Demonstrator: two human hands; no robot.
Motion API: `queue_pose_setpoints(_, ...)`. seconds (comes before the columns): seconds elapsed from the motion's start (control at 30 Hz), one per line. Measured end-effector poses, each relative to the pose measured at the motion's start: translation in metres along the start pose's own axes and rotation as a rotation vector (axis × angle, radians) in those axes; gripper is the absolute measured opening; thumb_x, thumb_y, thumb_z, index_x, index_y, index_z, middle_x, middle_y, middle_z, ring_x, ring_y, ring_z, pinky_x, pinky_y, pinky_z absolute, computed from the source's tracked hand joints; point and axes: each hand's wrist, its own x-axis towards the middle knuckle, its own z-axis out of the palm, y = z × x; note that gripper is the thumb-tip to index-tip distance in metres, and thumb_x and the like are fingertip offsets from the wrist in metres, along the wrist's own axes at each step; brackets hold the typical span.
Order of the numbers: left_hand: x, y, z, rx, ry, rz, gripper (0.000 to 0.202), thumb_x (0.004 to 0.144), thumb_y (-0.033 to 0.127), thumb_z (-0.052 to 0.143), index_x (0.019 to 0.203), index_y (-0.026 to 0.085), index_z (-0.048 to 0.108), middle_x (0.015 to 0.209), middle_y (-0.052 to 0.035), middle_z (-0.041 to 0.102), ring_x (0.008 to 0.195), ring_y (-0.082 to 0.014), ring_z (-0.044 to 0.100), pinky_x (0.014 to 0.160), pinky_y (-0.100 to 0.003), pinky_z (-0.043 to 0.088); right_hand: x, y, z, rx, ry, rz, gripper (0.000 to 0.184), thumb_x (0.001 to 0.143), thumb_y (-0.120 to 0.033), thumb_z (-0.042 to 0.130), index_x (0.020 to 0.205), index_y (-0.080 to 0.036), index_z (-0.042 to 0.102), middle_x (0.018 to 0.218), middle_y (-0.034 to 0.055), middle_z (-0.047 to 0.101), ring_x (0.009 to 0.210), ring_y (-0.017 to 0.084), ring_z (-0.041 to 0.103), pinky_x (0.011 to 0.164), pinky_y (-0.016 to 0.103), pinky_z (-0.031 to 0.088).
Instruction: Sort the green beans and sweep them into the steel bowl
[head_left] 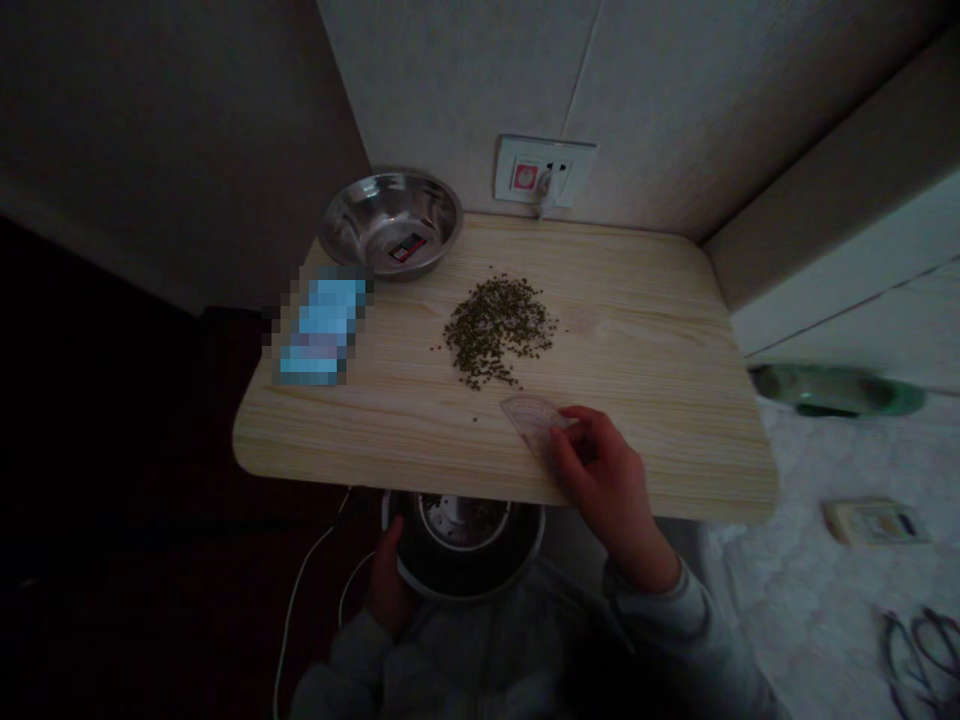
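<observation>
A pile of small dark green grains [497, 328] lies in the middle of a light wooden table [660, 330]. My right hand [604, 478] pinches a clear plastic protractor [529, 412], its edge resting on the table just below the pile. Below the table's near edge, my left hand [388, 585] grips the rim of a steel bowl [465, 548] with something pale and dark inside. The fingers of my left hand are mostly hidden behind the bowl.
An empty steel bowl [391, 220] stands at the table's far left corner. A blue packet [321, 330], blurred, lies at the left edge. A wall socket [541, 172] sits behind the table. A white cable [300, 590] hangs below. Green dish [836, 390], scissors [922, 650] lie right.
</observation>
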Motion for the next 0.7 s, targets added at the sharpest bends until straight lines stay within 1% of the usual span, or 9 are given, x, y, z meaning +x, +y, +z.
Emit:
queue_pose_setpoints(0.07, 0.002, -0.002, -0.003, 0.000, 0.010, 0.018, 0.007, 0.051, 0.023, 0.062, 0.057, 0.024, 0.059, 0.083, -0.0033, 0.066, 0.123, -0.0252, 0.022, 0.101, -0.039, 0.016, 0.002, -0.003, 0.001, 0.037, -0.021, -0.010, 0.023, 0.077, -0.031, 0.045, 0.097, -0.020, 0.050, 0.065, 0.0003, 0.056, 0.060, 0.014, 0.051, 0.055, 0.027, 0.040)
queue_pose_setpoints(0.13, 0.006, -0.008, -0.007, -0.014, -0.020, 0.035, 0.014, 0.047, 0.020, 0.064, 0.060, 0.026, 0.060, 0.080, -0.0016, 0.066, 0.121, -0.0257, 0.028, 0.101, -0.039, 0.020, 0.005, -0.007, 0.003, 0.060, -0.050, -0.034, 0.023, 0.078, -0.031, 0.044, 0.098, -0.020, 0.050, 0.066, 0.0006, 0.056, 0.061, 0.014, 0.051, 0.057, 0.026, 0.040)
queue_pose_setpoints(0.2, 0.012, -0.016, -0.010, -0.023, -0.061, 0.047, 0.023, 0.044, 0.018, 0.066, 0.065, 0.025, 0.061, 0.082, -0.0013, 0.066, 0.117, -0.0267, 0.034, 0.099, -0.039, 0.024, 0.010, -0.012, 0.006, 0.063, -0.084, -0.075, 0.023, 0.079, -0.029, 0.043, 0.099, -0.020, 0.050, 0.067, 0.0009, 0.057, 0.062, 0.013, 0.051, 0.058, 0.026, 0.040)
queue_pose_setpoints(0.27, 0.016, -0.021, -0.011, -0.035, -0.084, 0.035, 0.022, 0.046, 0.020, 0.066, 0.068, 0.023, 0.062, 0.087, -0.0029, 0.066, 0.115, -0.0269, 0.038, 0.098, -0.039, 0.027, 0.015, -0.016, 0.009, 0.047, -0.101, -0.122, 0.023, 0.079, -0.028, 0.042, 0.098, -0.019, 0.051, 0.068, 0.0011, 0.058, 0.063, 0.013, 0.052, 0.061, 0.027, 0.039)
queue_pose_setpoints(0.37, 0.018, -0.024, -0.011, -0.054, -0.081, -0.009, 0.017, 0.057, 0.028, 0.060, 0.072, 0.021, 0.063, 0.093, -0.0053, 0.065, 0.116, -0.0264, 0.036, 0.097, -0.040, 0.027, 0.020, -0.020, 0.012, -0.001, -0.095, -0.186, 0.022, 0.080, -0.026, 0.042, 0.098, -0.019, 0.053, 0.070, 0.0016, 0.060, 0.065, 0.014, 0.053, 0.064, 0.029, 0.039)
queue_pose_setpoints(0.4, 0.018, -0.024, -0.012, -0.052, -0.080, -0.015, 0.017, 0.058, 0.029, 0.059, 0.073, 0.021, 0.063, 0.094, -0.0052, 0.064, 0.117, -0.0261, 0.034, 0.097, -0.040, 0.027, 0.021, -0.020, 0.013, -0.019, -0.097, -0.205, 0.022, 0.080, -0.026, 0.042, 0.097, -0.019, 0.054, 0.071, 0.0019, 0.060, 0.066, 0.015, 0.053, 0.065, 0.029, 0.038)
queue_pose_setpoints(0.5, 0.018, -0.024, -0.015, -0.028, -0.078, 0.001, 0.017, 0.054, 0.026, 0.061, 0.072, 0.024, 0.062, 0.095, -0.0035, 0.064, 0.118, -0.0254, 0.033, 0.098, -0.039, 0.025, 0.021, -0.022, 0.016, -0.056, -0.131, -0.257, 0.022, 0.080, -0.024, 0.042, 0.096, -0.019, 0.055, 0.078, 0.0033, 0.062, 0.072, 0.016, 0.054, 0.068, 0.030, 0.037)
queue_pose_setpoints(0.6, 0.020, -0.027, -0.020, -0.025, -0.093, 0.024, 0.024, 0.046, 0.022, 0.066, 0.070, 0.025, 0.061, 0.091, -0.0023, 0.065, 0.116, -0.0267, 0.036, 0.098, -0.038, 0.025, 0.018, -0.023, 0.018, -0.069, -0.163, -0.293, 0.021, 0.080, -0.023, 0.042, 0.096, -0.019, 0.056, 0.084, 0.0039, 0.063, 0.076, 0.016, 0.054, 0.070, 0.031, 0.036)
queue_pose_setpoints(0.7, 0.023, -0.030, -0.022, -0.020, -0.102, 0.049, 0.028, 0.043, 0.019, 0.067, 0.071, 0.023, 0.062, 0.093, -0.0040, 0.065, 0.117, -0.0278, 0.035, 0.099, -0.037, 0.023, 0.015, -0.024, 0.019, -0.067, -0.196, -0.310, 0.021, 0.080, -0.024, 0.043, 0.095, -0.019, 0.056, 0.084, 0.0034, 0.063, 0.076, 0.016, 0.054, 0.071, 0.031, 0.035)
